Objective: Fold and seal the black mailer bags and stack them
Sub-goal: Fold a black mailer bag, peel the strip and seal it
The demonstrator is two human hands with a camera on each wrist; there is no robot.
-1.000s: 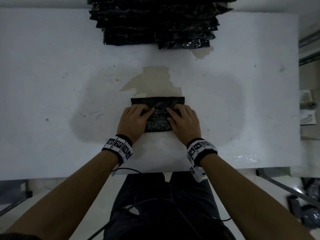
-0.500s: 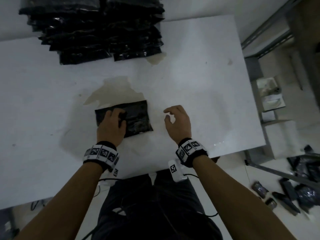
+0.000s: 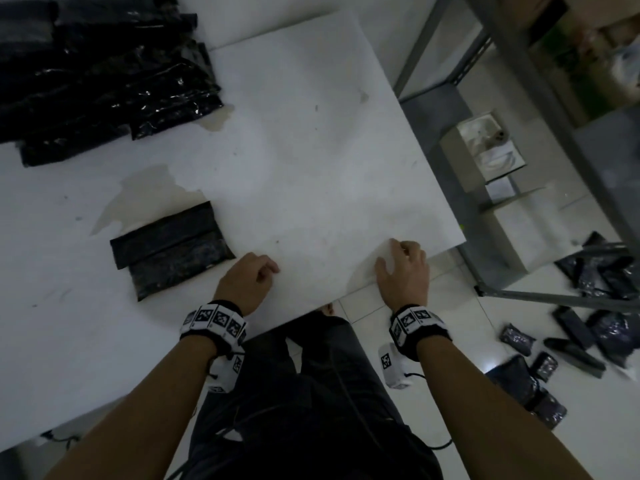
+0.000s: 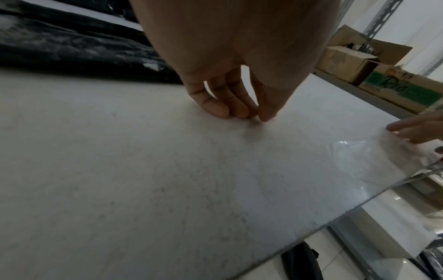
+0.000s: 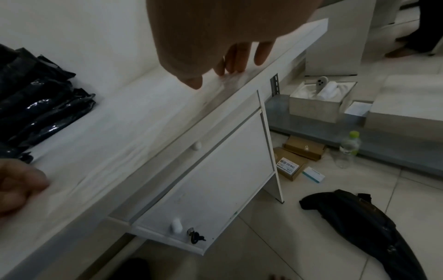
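Note:
A folded black mailer bag [image 3: 171, 249] lies flat on the white table [image 3: 311, 150], left of both hands, and nothing touches it. A tall stack of black bags [image 3: 104, 74] sits at the table's far left; the wrist views show it as the stack [image 4: 72, 47] and the stack [image 5: 40, 106]. My left hand [image 3: 268, 271] holds nothing, and its loosely curled fingertips [image 4: 220, 111] touch bare table. My right hand [image 3: 394, 258] is at the table's front right corner. Its relaxed fingers [image 5: 239, 62] rest on a thin clear plastic film [image 4: 374, 159] lying there.
Loose black bags [image 3: 602, 271] lie scattered on the floor to the right, beside a grey metal shelf frame [image 3: 512, 81]. Cardboard boxes [image 4: 359, 60] stand on the shelf. Under the table a white cabinet door [image 5: 215, 170] hangs open. A water bottle [image 5: 348, 149] stands beyond it.
Both hands have left the folded bag. The left hand moved right onto bare table, and the right hand moved to the front right corner. The head view has swung right.

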